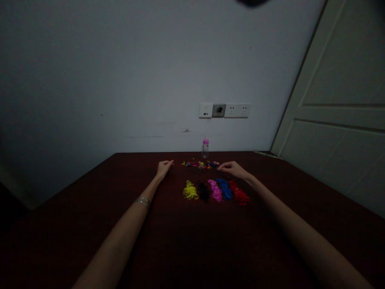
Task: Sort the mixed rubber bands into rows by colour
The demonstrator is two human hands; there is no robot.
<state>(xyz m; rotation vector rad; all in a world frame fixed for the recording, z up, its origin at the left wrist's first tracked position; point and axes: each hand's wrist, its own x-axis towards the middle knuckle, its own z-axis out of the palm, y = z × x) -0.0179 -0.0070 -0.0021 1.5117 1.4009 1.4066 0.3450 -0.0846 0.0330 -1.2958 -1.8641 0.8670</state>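
Observation:
A loose row of mixed-colour rubber bands (201, 165) lies across the far part of the dark table. At its right end, my right hand (236, 170) pinches with thumb and forefinger on what looks like a rubber band. To the left of the row, my left hand (163, 168) rests on the table with its fingers closed; whether anything is in them is hidden. Nearer to me lie sorted piles of yellow bands (190, 191), black bands (203, 192), pink bands (215, 190), blue bands (224, 188) and red bands (238, 192), side by side.
A small clear bottle with a pink top (205, 148) stands behind the mixed row, close to the wall (150, 80). Sockets (237, 110) are set in the wall above. A pale panelled door (339, 108) rises on the right of the dark red table (186, 241).

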